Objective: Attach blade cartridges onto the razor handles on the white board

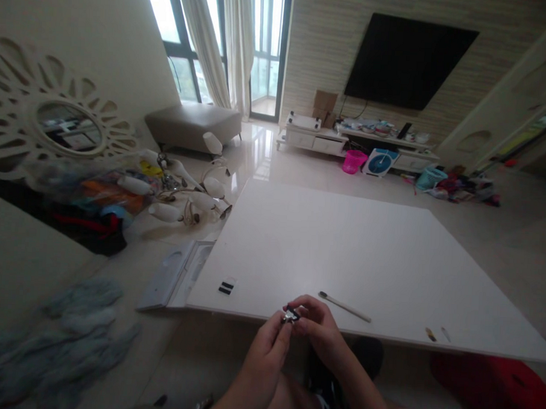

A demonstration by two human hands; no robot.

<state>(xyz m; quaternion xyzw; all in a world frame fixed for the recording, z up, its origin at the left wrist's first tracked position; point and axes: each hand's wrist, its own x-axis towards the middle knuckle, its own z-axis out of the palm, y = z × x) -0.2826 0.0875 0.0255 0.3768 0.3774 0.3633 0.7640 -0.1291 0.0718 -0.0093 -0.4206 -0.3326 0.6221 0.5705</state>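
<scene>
Between my two hands, at the near edge of the white table (334,243), is a small black and silver piece (290,314), too small to name. My left hand (271,343) pinches it from below with thumb and fingers. My right hand (317,324) has its fingertips closed on its other side. Just beyond the right hand lies a toothbrush-like stick (346,307) with a dark head. To the left, two black strips (226,287) rest on a pale backing. Farther right are a small yellow and black piece (431,334) and a slim white piece (445,334).
An open white box (170,275) touches the table's left side. Behind it, a chandelier (192,201) lies on the floor beside bagged items (110,191). Grey cloth (77,334) lies at lower left. Something red (495,383) sits under the table's right edge.
</scene>
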